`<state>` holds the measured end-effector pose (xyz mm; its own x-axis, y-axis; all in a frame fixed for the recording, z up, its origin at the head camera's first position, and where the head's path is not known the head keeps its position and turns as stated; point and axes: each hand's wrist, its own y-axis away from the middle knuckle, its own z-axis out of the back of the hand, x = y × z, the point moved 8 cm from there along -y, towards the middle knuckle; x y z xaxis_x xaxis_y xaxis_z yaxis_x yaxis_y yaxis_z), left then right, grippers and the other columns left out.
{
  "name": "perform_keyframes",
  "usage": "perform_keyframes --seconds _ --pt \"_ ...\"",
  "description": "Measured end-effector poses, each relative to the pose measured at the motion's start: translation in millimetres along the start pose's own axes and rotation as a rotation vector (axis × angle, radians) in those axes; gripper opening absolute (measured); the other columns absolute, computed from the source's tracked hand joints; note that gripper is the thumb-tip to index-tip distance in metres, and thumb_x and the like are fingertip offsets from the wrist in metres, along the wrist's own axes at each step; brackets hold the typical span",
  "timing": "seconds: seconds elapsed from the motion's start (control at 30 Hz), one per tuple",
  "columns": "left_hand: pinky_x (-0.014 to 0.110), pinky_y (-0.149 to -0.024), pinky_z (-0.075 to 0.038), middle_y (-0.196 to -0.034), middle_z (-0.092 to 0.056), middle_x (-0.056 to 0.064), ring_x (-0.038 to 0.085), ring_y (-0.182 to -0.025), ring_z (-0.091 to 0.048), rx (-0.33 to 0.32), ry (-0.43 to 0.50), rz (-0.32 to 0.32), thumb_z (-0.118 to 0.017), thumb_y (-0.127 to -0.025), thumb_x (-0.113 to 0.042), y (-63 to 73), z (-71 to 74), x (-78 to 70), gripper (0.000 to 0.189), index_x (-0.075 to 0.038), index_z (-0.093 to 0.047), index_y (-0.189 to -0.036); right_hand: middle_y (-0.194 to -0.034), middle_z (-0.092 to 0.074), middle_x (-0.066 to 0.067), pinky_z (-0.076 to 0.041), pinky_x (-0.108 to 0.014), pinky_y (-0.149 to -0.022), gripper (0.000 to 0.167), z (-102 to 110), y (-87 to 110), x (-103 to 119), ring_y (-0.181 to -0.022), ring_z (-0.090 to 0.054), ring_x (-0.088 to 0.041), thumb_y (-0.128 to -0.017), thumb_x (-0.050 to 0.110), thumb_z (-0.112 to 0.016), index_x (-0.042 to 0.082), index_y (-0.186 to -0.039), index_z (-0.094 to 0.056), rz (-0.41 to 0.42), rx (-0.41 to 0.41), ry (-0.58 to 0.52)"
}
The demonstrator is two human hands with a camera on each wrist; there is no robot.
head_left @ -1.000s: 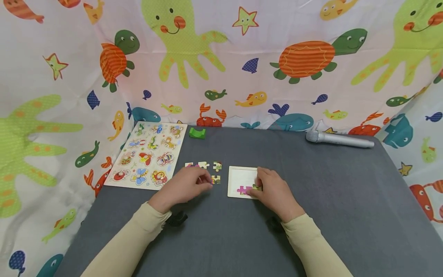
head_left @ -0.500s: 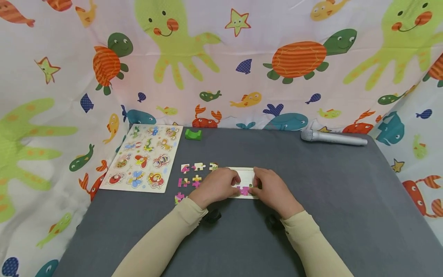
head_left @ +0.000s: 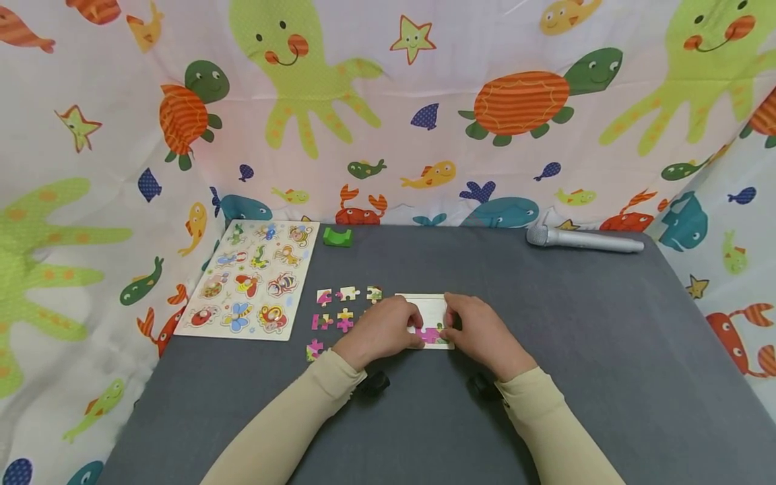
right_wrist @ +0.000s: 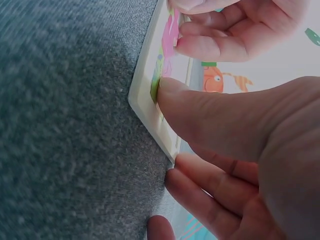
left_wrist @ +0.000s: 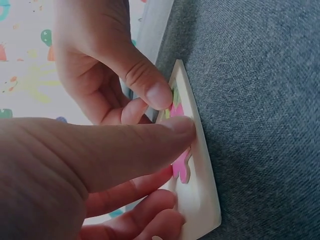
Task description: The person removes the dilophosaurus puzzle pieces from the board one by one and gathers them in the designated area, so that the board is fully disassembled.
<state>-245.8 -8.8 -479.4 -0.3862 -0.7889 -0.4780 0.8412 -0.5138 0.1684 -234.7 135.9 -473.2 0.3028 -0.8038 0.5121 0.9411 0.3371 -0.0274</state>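
Observation:
A small pale puzzle tray (head_left: 433, 303) lies on the grey table, its near edge lined with joined pink and green jigsaw pieces (head_left: 432, 335). My left hand (head_left: 388, 328) pinches a pink jigsaw piece (left_wrist: 183, 167) between thumb and fingers at the left end of that row; the thumb hides part of it. My right hand (head_left: 485, 335) grips the tray's right side, thumb pressing on the green corner piece (right_wrist: 155, 85) and fingers along the outer edge. Left of the tray lie several loose jigsaw pieces (head_left: 345, 320), some partly hidden behind my left hand.
A peg board with insect pictures (head_left: 247, 279) lies at the left. Behind the loose pieces sits a green block (head_left: 337, 237). A silver microphone (head_left: 585, 240) rests at the back right. A curtain with sea animals (head_left: 424, 94) hangs around the table's back and sides.
My left hand has moved right from the loose pieces to the tray with a pink jigsaw piece, now at the row's left end. The right hand has stayed on the tray.

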Motion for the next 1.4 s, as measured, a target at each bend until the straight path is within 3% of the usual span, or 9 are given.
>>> perform_keyframes --seconds 0.3,0.53,0.6,0.8,0.97,1.07,1.17,1.4 --pt "0.028 -0.069 -0.047 -0.087 -0.064 -0.004 0.012 -0.079 -0.056 -0.019 0.013 -0.009 -0.088 -0.091 -0.031 2.2 -1.5 3.7 0.021 -0.015 -0.080 -0.101 -0.092 -0.063 -0.006 -0.046 -0.042 -0.087 0.028 -4.9 -1.6 0.2 -0.103 -0.060 -0.030 -0.089 0.006 -0.086 0.013 -0.082 -0.059 -0.013 0.012 -0.013" --pt "0.026 -0.064 -0.046 -0.078 -0.065 -0.006 0.011 -0.071 -0.058 -0.030 0.098 0.017 -0.087 -0.092 -0.028 1.4 -2.2 5.7 0.018 -0.014 -0.078 -0.100 -0.123 -0.070 -0.018 -0.046 -0.043 -0.089 0.026 -2.8 -0.5 2.2 -0.108 -0.060 -0.031 -0.089 0.006 -0.086 0.011 -0.084 -0.060 -0.018 0.007 -0.001" --pt "0.026 -0.062 -0.046 -0.077 -0.065 -0.006 0.010 -0.069 -0.058 -0.030 0.135 0.019 -0.086 -0.093 -0.026 1.9 -3.5 5.5 0.016 -0.014 -0.078 -0.100 -0.123 -0.069 -0.018 -0.045 -0.043 -0.088 0.026 -3.1 0.0 0.9 -0.107 -0.060 -0.031 -0.089 0.006 -0.086 0.011 -0.085 -0.061 -0.025 0.009 0.002" --pt "0.025 -0.064 -0.047 -0.079 -0.067 -0.006 0.009 -0.069 -0.058 -0.046 0.139 -0.012 -0.076 -0.099 -0.018 2.0 -2.7 4.8 0.006 -0.013 -0.078 -0.102 -0.097 -0.065 -0.008 -0.045 -0.042 -0.087 0.027 -3.8 0.4 -1.8 -0.103 -0.060 -0.029 -0.089 0.006 -0.085 0.013 -0.084 -0.060 -0.030 0.012 0.004" --pt "0.025 -0.070 -0.051 -0.089 -0.073 -0.005 0.009 -0.075 -0.061 -0.055 0.127 -0.032 -0.071 -0.102 -0.017 2.1 1.1 2.7 0.013 -0.013 -0.081 -0.108 -0.102 -0.067 -0.008 -0.046 -0.043 -0.087 0.029 -1.5 0.1 -0.9 -0.105 -0.060 -0.029 -0.089 0.005 -0.085 0.015 -0.081 -0.059 -0.019 -0.006 0.004" --pt "0.025 -0.071 -0.052 -0.091 -0.076 -0.005 0.008 -0.077 -0.062 -0.054 0.125 -0.040 -0.071 -0.103 -0.018 2.3 2.3 1.6 0.013 -0.014 -0.083 -0.107 -0.096 -0.064 -0.006 -0.046 -0.043 -0.088 0.029 -0.8 0.2 -0.3 -0.107 -0.061 -0.029 -0.089 0.005 -0.084 0.015 -0.081 -0.058 -0.015 -0.005 0.001" --pt "0.024 -0.071 -0.051 -0.090 -0.076 -0.007 0.007 -0.076 -0.062 -0.052 0.133 -0.043 -0.072 -0.103 -0.019 1.9 2.6 1.6 0.012 -0.015 -0.084 -0.103 -0.087 -0.059 -0.002 -0.046 -0.043 -0.087 0.029 -0.7 0.4 -0.3 -0.105 -0.060 -0.028 -0.091 0.006 -0.084 0.015 -0.082 -0.058 -0.013 -0.001 -0.002" --pt "0.025 -0.068 -0.050 -0.084 -0.073 -0.009 0.009 -0.074 -0.062 -0.044 0.166 -0.018 -0.075 -0.102 -0.022 0.4 1.2 4.7 0.010 -0.017 -0.083 -0.100 -0.087 -0.058 -0.002 -0.045 -0.042 -0.086 0.026 -1.3 -0.5 -0.7 -0.103 -0.059 -0.027 -0.091 0.008 -0.084 0.013 -0.084 -0.060 -0.025 0.006 0.000"
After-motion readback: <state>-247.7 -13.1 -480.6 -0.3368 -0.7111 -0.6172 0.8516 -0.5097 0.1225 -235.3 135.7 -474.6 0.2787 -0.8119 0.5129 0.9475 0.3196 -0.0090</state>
